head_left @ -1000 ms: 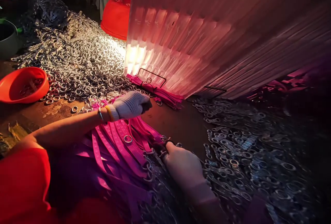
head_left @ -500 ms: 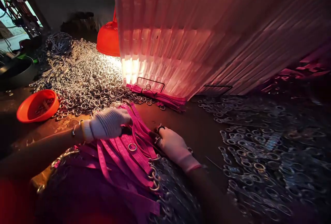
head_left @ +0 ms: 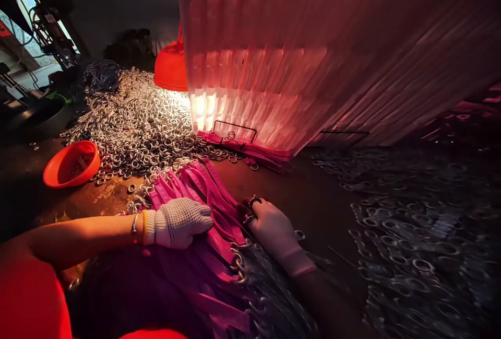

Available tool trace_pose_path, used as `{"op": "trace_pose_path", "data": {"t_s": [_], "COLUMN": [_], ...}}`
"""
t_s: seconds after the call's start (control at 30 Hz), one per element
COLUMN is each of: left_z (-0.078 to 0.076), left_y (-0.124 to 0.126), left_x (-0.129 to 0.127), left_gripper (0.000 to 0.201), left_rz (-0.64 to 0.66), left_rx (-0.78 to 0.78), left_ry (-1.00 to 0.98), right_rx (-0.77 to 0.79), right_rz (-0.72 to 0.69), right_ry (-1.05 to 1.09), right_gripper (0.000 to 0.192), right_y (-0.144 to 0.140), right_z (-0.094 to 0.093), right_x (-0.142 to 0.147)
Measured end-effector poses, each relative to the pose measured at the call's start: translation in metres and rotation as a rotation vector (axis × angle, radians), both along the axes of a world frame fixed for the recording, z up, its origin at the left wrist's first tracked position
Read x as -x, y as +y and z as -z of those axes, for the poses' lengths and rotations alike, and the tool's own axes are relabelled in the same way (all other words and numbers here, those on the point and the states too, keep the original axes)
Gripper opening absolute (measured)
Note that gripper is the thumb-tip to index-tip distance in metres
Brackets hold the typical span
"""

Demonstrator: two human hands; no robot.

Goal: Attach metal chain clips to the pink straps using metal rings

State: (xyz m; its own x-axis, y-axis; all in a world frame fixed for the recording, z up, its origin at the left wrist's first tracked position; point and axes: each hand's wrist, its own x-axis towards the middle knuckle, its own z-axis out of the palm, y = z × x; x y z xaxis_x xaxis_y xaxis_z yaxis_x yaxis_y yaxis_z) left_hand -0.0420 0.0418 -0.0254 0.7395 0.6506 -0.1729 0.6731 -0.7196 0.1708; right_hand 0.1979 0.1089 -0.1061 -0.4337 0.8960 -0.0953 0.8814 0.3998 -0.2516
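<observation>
Magenta webbing straps (head_left: 222, 243) lay fanned on the dark worktop (head_left: 309, 187), directly in front of the wearer and under the left hand. From my remote station I logged the left hand (head_left: 179, 223), in a white dotted glove, lying across the straps with its fingers curled in; I judged this was to steady the layers, though I could not tell whether anything was pinched beneath. The right hand (head_left: 274, 229), in a pale glove with dark bands at the fingers, was at the straps' right edge. Its fingertips were lost in shadow, so I could not tell whether they were clamped or apart. Metal links (head_left: 238, 266) hung at the near strap ends, probably serving as their end fittings. A tied bundle of similar straps (head_left: 270, 155) lay along the foot of the translucent ribbed panel (head_left: 266, 67), which seemed placed to screen the red lamp (head_left: 171, 70). The lamp lit the metal ring heap (head_left: 136, 125), presumably for easier picking. The orange-red bowl (head_left: 72, 164) was just beside that heap; dim metal hooks (head_left: 415, 266) spread at right.
</observation>
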Motion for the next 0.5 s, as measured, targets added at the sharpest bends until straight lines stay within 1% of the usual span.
{"op": "trace_pose_path", "data": {"t_s": [0.17,0.27,0.33,0.4,0.43,0.5], "left_z": [0.008,0.017,0.022,0.023,0.021,0.011], "left_y": [-0.005,-0.004,-0.006,-0.009,-0.011,-0.012], "left_x": [0.007,0.01,0.012,0.014,0.014,0.017], "left_gripper": [0.014,0.019,0.023,0.028,0.031,0.034], "left_rz": [0.117,0.152,0.141,0.12,0.104,0.043], "left_rx": [-0.149,-0.195,-0.195,-0.16,-0.128,-0.072], "left_ry": [0.027,0.031,0.007,-0.028,-0.042,-0.086], "right_rx": [-0.006,0.008,0.013,0.014,0.016,0.018], "right_rz": [0.005,0.013,0.013,0.016,0.02,0.03], "right_ry": [0.02,0.009,0.003,-0.003,-0.005,-0.006], "right_gripper": [0.019,0.02,0.021,0.022,0.023,0.025], "right_y": [-0.002,-0.003,-0.003,-0.004,-0.004,-0.004], "right_z": [0.001,0.0,-0.001,-0.003,-0.004,-0.006], "right_x": [-0.001,-0.001,0.0,0.001,0.002,0.003]}}
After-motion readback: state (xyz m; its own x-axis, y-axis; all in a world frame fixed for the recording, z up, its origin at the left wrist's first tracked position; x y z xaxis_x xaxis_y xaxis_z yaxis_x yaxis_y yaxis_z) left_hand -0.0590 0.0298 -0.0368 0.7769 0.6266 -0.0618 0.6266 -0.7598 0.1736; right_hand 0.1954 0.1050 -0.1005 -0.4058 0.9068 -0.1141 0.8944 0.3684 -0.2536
